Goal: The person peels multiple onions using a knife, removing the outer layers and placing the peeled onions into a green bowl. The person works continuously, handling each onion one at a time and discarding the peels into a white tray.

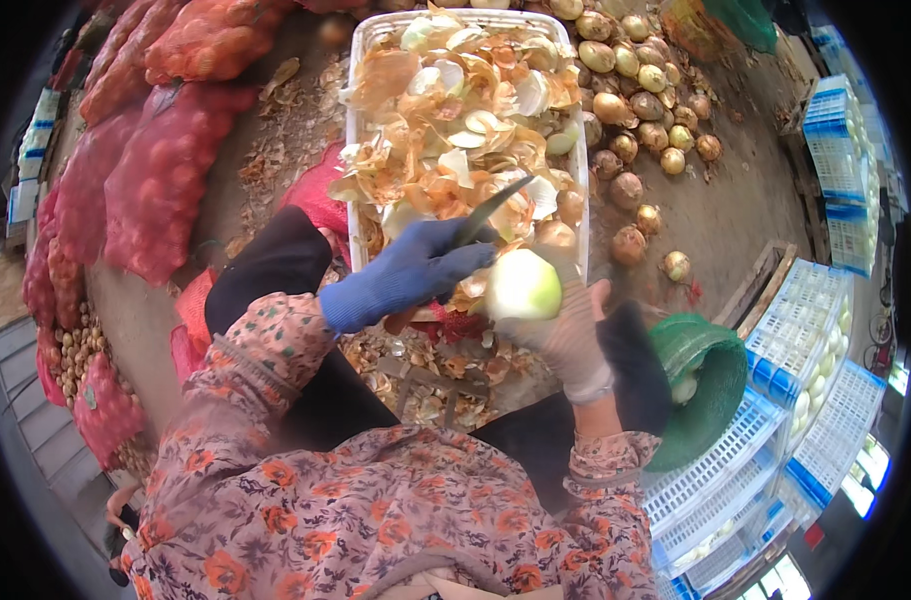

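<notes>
My left hand [421,266], in a blue knit glove, is closed on a knife [498,206] whose blade points up and to the right. A peeled, pale green-white onion [525,285] sits at the fingers of my right hand [564,330], which wears a thin whitish glove and is blurred. The knife is just above and left of the onion; a gap shows between them. Beneath both hands lies the near end of a white plastic crate [584,187], heaped with onion skins [463,142] and some onions.
Unpeeled onions [626,191] lie on the floor right of the crate. A green mesh bag [707,375] holding pale onions stands by my right knee, beside stacked white-and-blue crates [797,330]. Red mesh sacks [162,180] of onions line the left. Another person's arm [121,504] shows at lower left.
</notes>
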Demonstrator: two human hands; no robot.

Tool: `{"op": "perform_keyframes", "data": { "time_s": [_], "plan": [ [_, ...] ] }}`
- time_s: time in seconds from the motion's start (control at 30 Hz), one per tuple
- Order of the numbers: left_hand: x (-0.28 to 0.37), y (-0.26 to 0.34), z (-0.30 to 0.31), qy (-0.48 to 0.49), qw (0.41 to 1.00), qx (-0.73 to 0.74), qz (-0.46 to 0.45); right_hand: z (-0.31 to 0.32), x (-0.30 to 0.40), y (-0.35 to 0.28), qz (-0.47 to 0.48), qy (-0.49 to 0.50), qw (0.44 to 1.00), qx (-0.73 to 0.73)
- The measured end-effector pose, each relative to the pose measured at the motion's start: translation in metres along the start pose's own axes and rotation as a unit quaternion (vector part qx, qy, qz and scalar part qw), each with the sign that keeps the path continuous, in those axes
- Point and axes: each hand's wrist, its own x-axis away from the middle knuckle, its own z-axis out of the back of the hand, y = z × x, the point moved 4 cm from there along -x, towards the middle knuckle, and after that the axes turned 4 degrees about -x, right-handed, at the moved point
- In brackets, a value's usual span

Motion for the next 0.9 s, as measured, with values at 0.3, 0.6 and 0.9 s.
{"op": "perform_keyframes", "data": {
  "time_s": [0.3,0.6,0.9],
  "plan": [
    [0.011,-0.013,-0.021,-0.028,0.96,0.28,0.009,-0.015,0.024,-0.027,0.082,0.01,0.969,-0.233],
    [0.073,-0.002,-0.07,-0.012,0.978,0.174,-0.118,-0.027,0.087,-0.025,0.111,0.096,0.937,-0.318],
    [0.146,0.01,-0.104,0.148,0.742,-0.55,-0.353,-0.018,0.153,-0.009,0.095,0.074,0.925,-0.359]
  ]
}}
